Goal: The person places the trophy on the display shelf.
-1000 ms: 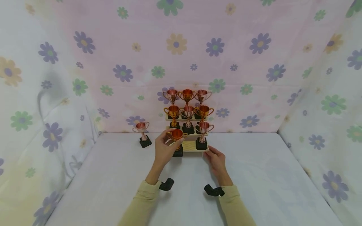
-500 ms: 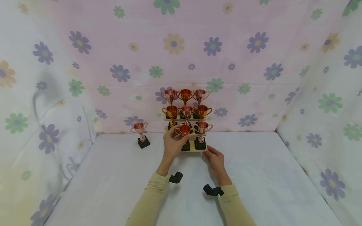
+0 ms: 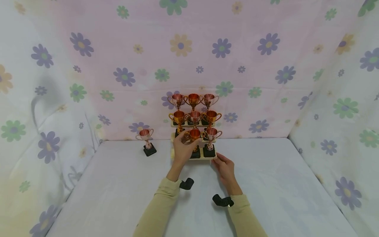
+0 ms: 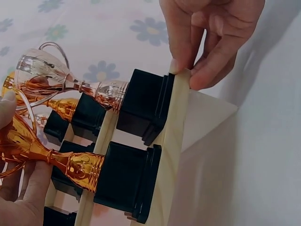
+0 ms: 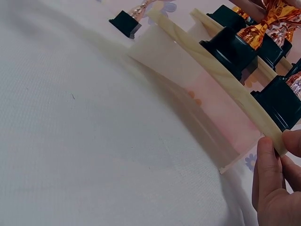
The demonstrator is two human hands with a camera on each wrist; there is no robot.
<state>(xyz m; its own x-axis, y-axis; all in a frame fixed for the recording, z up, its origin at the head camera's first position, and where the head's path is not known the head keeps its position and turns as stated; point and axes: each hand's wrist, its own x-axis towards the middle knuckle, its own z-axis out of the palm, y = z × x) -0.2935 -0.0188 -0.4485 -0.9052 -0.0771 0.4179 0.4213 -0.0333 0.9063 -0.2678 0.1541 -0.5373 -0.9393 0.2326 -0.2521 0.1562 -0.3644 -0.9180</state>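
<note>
My left hand (image 3: 182,149) holds a gold trophy cup (image 4: 82,174) by its bowl, fingers and thumb around it. The cup's black base stands at the middle of the lowest step of a pale wooden tiered stand (image 4: 178,117). Right beside it on that step is a rose-gold trophy cup (image 3: 212,134). With thumb and fingers, my right hand (image 3: 226,169) pinches the right end of the lowest step, as the left wrist view shows. The left part of that step is partly hidden by my left hand.
Several gold and rose-gold trophy cups fill the middle step and the top step (image 3: 193,100) behind. Another rose-gold trophy cup (image 3: 146,140) stands on the white table (image 3: 118,191), left of the stand. A flowered cloth (image 3: 254,65) hangs behind and at both sides.
My left hand has carried the gold trophy cup rightward and back, from in front of the step's left end to its middle. My right hand stays at the step's right end.
</note>
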